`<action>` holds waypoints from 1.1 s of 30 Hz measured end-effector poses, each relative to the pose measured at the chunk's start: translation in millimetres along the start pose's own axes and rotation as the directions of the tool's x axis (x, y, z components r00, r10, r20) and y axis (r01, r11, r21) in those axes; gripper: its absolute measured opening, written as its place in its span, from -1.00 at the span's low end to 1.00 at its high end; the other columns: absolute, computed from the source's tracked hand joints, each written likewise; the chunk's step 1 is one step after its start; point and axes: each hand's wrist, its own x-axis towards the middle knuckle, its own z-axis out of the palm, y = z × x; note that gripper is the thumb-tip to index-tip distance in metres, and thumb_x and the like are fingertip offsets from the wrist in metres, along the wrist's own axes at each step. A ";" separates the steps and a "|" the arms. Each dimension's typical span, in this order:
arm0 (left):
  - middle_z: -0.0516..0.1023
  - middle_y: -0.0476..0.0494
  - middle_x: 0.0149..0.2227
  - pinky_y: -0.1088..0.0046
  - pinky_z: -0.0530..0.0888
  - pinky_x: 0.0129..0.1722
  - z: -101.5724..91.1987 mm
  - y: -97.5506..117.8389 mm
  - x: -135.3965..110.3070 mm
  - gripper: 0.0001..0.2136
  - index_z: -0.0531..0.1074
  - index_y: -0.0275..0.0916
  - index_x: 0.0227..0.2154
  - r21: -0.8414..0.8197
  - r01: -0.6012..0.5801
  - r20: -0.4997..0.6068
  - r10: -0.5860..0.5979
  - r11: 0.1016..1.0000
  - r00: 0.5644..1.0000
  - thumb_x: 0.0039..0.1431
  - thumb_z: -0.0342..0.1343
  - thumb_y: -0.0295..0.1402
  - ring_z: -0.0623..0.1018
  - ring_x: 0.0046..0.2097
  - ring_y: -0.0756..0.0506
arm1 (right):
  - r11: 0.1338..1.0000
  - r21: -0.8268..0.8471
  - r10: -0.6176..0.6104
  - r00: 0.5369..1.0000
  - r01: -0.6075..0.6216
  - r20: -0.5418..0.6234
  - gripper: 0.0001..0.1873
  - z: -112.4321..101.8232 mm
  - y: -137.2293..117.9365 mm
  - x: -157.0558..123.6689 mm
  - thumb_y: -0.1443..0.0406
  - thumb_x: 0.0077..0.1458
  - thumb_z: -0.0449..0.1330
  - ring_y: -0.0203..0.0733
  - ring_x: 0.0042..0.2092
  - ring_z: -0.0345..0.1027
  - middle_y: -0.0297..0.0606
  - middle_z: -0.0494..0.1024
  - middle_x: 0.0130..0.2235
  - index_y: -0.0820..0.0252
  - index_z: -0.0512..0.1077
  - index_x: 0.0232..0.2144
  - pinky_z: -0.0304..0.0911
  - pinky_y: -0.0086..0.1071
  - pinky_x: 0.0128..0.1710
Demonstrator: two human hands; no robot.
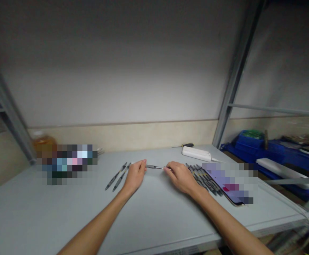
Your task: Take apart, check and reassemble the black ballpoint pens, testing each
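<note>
Head view: from where I stand, the left hand (135, 173) has its fingers curled in and its thumb lying along the top, pinching one end of a slim grey pen (151, 166). The right hand (182, 175) faces it, knuckles up, thumb and fingertips pressed together round the other end, so the pen spans the gap between the two, roughly level. A thin, brighter stretch shows just beside the right fingertips; I cannot tell from here whether it is one piece or two parts meeting. To handle it well, I'd say, keep both ends in one straight line, let the left hand steady the grey barrel, and leave the fine work to the right with light fingertip pressure, since a sideways push could bend so thin a part. Keeping the wrists low would probably help too.

Just beside the left hand, two pens (116, 176) lie slantwise, side by side, on the grey table (143, 219). On the right hand's outer side, partly covered by its wrist, a row of pens (209, 180) lies close together, next to a flat device (222, 187) whose screen is blurred out. Farther back rest a white oblong case (196, 153) and a dark-handled screwdriver (188, 145); off to the right, beyond the table, stand blue bins (250, 145)
</note>
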 end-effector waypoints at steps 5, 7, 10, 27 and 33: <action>0.25 0.02 -0.70 0.49 0.06 -0.54 -1.4 -3.3 2.5 -0.57 0.19 -0.23 -0.72 0.015 0.018 -0.016 -0.018 1.000 1.000 0.14 -0.23 -0.08 0.24 -0.59 0.00 | 0.935 0.353 0.009 0.998 0.013 -0.061 -0.80 0.4 9.3 1.5 0.20 0.06 0.10 -0.24 -0.36 0.30 -0.25 0.48 -0.39 0.22 0.41 -0.36 0.13 -0.44 -0.36; 0.24 0.02 -0.71 0.49 0.06 -0.54 -1.5 -3.1 2.6 -0.56 0.19 -0.23 -0.72 0.018 0.020 -0.021 -0.020 1.000 1.000 0.14 -0.23 -0.08 0.23 -0.59 0.00 | 0.897 0.441 0.074 0.995 -0.037 -0.067 -0.77 0.3 10.7 1.9 0.19 -0.01 0.17 -0.28 -0.43 0.27 -0.31 0.46 -0.45 0.22 0.42 -0.31 0.11 -0.46 -0.42; 0.22 0.04 -0.71 0.50 0.06 -0.55 -2.2 -1.8 2.2 -0.56 0.19 -0.23 -0.73 0.008 0.035 -0.032 -0.035 0.999 0.999 0.13 -0.22 -0.07 0.22 -0.60 0.01 | 0.828 0.541 0.152 0.988 -0.148 0.037 -0.69 0.4 11.2 2.0 0.12 0.04 0.09 -0.33 -0.56 0.17 -0.37 0.36 -0.61 0.24 0.46 -0.47 0.04 -0.47 -0.53; 0.40 0.00 -0.47 0.56 0.30 -0.42 -3.4 5.7 -3.1 -0.77 0.33 -0.25 -0.34 -0.411 -0.077 0.114 0.134 0.908 0.984 0.02 0.08 -0.19 0.39 -0.42 0.03 | 0.478 0.853 0.325 0.944 -0.210 0.050 -0.68 4.9 24.8 5.8 0.10 -0.12 0.22 -0.36 -0.59 0.15 -0.37 0.35 -0.63 0.28 0.45 -0.46 0.08 -0.46 -0.59; 0.39 0.00 -0.56 0.54 0.30 -0.46 -1.8 1.4 -0.8 -0.79 0.35 -0.29 -0.45 -0.456 -0.021 0.091 0.070 0.890 0.993 0.00 0.10 -0.22 0.36 -0.49 0.05 | 0.400 0.895 0.360 0.932 -0.199 0.047 -0.58 0.9 21.6 4.7 0.16 -0.24 0.30 -0.33 -0.49 0.27 -0.30 0.46 -0.40 0.21 0.43 -0.27 0.18 -0.47 -0.57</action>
